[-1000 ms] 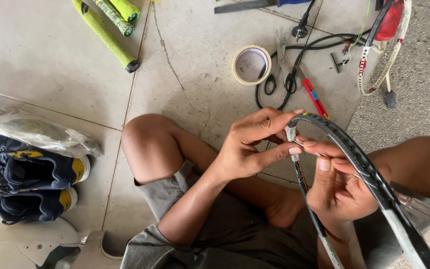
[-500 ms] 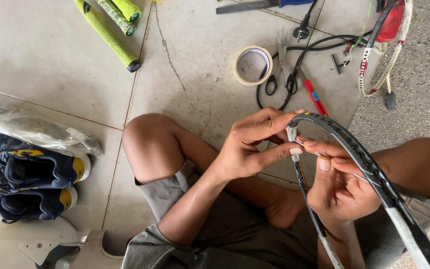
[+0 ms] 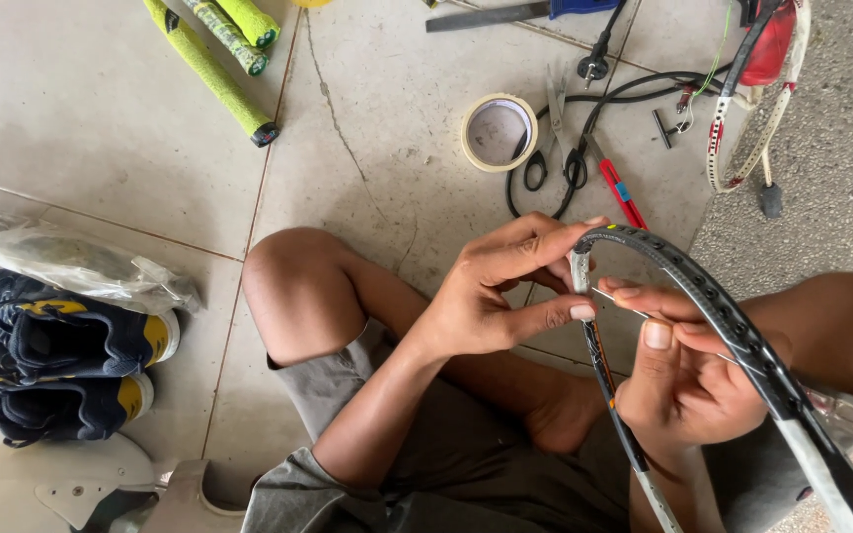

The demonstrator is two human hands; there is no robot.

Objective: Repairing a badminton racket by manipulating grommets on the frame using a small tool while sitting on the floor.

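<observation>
Person's sitting cross-legged on the tiled floor (image 3: pixel 101 128) with a black badminton racket frame (image 3: pixel 733 336) across the lap, head of the frame curving over the right knee. The left hand (image 3: pixel 491 296) is closed around the top of the frame, thumb and forefinger pinching right at the light-coloured spot on the rim. The right hand (image 3: pixel 683 380) sits just beside it under the frame, fingers curled, thumb and forefinger nipping a thin pale string (image 3: pixel 616 299) that runs toward the rim where the left fingers are. So both hands are shut, one on the frame, one on the string. The two hands are almost touching.

Stuff scattered on the floor above the knees: a roll of tape (image 3: pixel 499 131) lying flat, black-handled scissors (image 3: pixel 557 148) just beside it, a red-handled tool (image 3: pixel 619 192) next to those, and a black cable (image 3: pixel 634 94) looping around the lot. Another racket, red and white (image 3: pixel 757 89), lies at the top right edge. Top left there are a few racket handles with yellow-green grip wrap (image 3: pixel 211 74). On the left, a pair of dark sneakers with yellow heels (image 3: pixel 51 365) sits under a crumpled clear plastic bag (image 3: pixel 61 262).
</observation>
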